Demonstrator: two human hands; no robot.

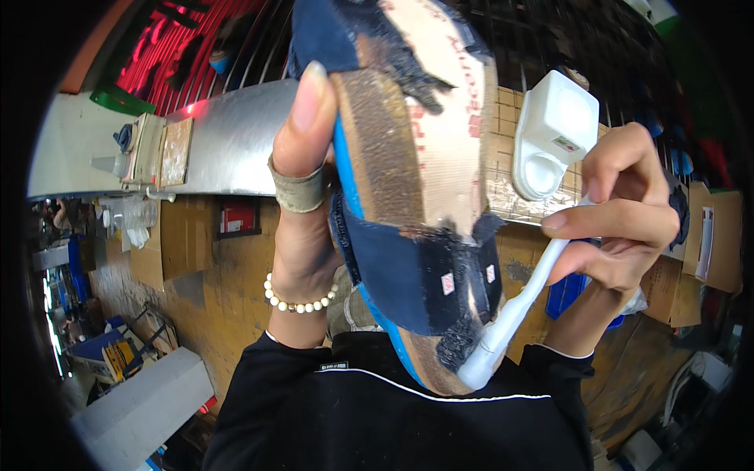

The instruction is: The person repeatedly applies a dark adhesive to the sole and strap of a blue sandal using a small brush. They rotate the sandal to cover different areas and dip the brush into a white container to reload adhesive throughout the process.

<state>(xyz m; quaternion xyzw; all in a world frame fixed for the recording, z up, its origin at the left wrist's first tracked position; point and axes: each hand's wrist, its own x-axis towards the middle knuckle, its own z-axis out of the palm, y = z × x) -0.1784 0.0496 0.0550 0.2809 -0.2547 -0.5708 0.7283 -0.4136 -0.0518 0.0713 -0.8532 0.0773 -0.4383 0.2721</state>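
Observation:
My left hand (305, 149), with a tan wrap round its thumb, grips a dark blue shoe upper (393, 286) pulled over a bright blue last (352, 188). The sole side faces up and shows a brown rough strip, a cream insole board and dark, shiny smears along the folded edges. A white brush (522, 302) is pinched between the thumb and fingers of my right hand (624, 208). Its wide end touches the near tip of the shoe at the right edge; its bristles cannot be made out.
A white plastic dispenser (556, 118) with a round cup stands on a gridded board (503, 188) beyond the shoe. A metal bench top (228, 141) lies to the left, with a stack of pads (145, 149). Behind are dark rollers and a red-lit area. Cardboard boxes (711, 235) stand right.

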